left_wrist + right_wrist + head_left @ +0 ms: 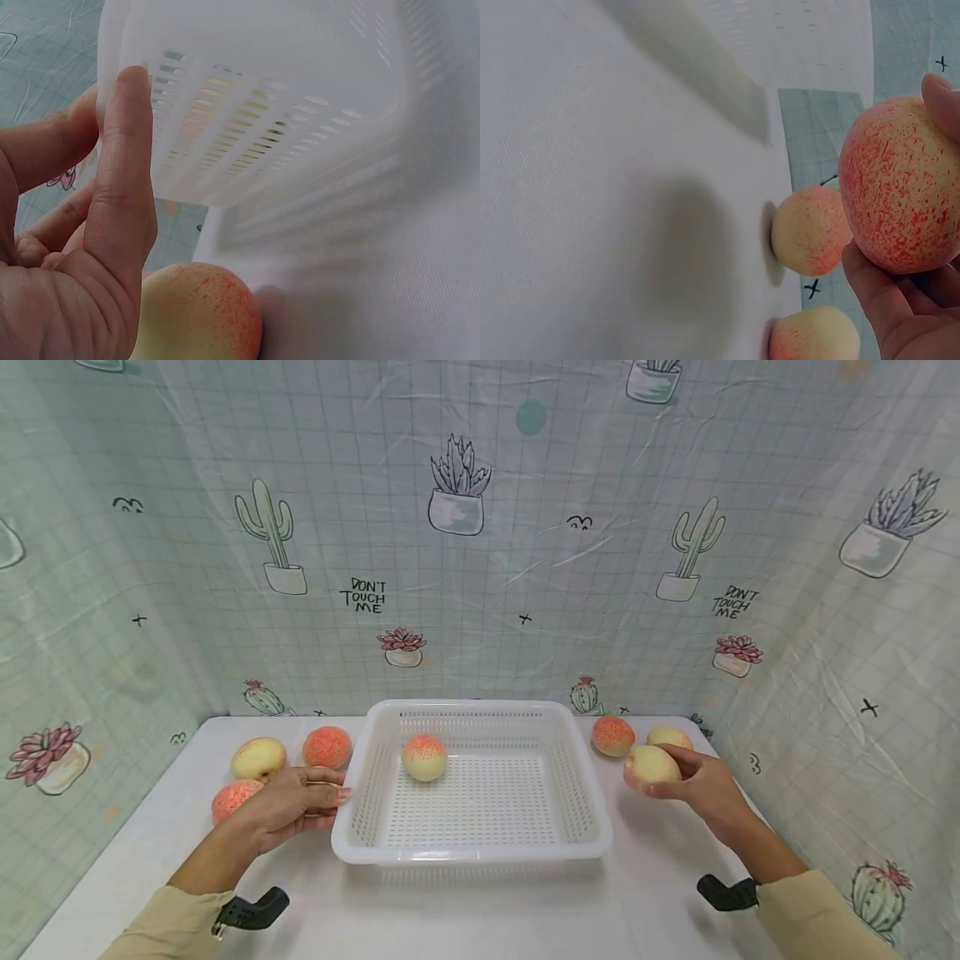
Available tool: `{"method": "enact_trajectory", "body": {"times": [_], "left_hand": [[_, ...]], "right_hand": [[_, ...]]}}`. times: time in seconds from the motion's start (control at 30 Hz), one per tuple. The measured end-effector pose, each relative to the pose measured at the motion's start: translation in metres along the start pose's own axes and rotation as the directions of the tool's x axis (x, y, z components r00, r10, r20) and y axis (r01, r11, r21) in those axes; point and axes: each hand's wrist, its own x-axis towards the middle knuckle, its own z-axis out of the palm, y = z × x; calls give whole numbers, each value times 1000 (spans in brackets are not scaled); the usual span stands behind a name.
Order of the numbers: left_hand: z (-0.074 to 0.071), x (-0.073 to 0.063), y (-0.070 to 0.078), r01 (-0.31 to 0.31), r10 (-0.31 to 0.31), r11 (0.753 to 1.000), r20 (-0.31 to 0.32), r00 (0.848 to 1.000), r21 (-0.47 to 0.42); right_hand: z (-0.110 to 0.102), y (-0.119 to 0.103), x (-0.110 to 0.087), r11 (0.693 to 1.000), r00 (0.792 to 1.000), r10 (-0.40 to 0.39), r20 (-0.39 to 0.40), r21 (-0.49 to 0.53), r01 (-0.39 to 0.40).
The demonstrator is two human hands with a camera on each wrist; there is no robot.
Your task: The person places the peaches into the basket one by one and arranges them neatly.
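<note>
A white slotted plastic basket (480, 852) stands in the middle of the table with one peach (424, 758) inside, toward its left. My left hand (288, 806) pinches the basket's left rim; in the left wrist view the thumb and fingers (124, 165) lie on either side of that wall. To the right of the basket, my right hand (705, 785) grips a yellow-and-red peach (651, 767) between thumb and fingers. The right wrist view shows this held peach (904, 187) raised off the table, its shadow falling on the white surface.
Left of the basket lie a red peach (327, 747), a yellow one (258, 759) and another red one (234, 799). Behind my right hand are a red peach (613, 736) and a yellow peach (670, 737). A cactus-print cloth (480, 568) walls the white table (480, 914) at back and sides.
</note>
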Motion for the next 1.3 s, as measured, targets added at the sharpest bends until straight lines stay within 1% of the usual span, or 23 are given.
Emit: {"method": "enact_trajectory", "body": {"times": [0.43,0.63,0.73,0.87,1.07,1.3], "left_hand": [[-1,0,0,-7,7,1000,19,1000,-22],[0,-1,-1,-14,14,1000,26,1000,-24],[0,0,-1,-12,12,1000,20,1000,-22],[0,0,-1,-9,9,1000,11,1000,-19],[0,-1,-1,-9,9,1000,10,1000,-24],[0,1,-1,-2,3,1000,11,1000,-27]], "right_hand": [[1,-10,2,999,999,-47,22,18,47],[3,-16,1,999,999,-43,30,22,42],[3,-18,1,998,998,-51,38,29,50],[2,-22,2,995,995,-84,47,50,81],[0,-28,2,992,992,-116,51,56,113],[0,-34,3,992,991,-114,65,68,109]]}}
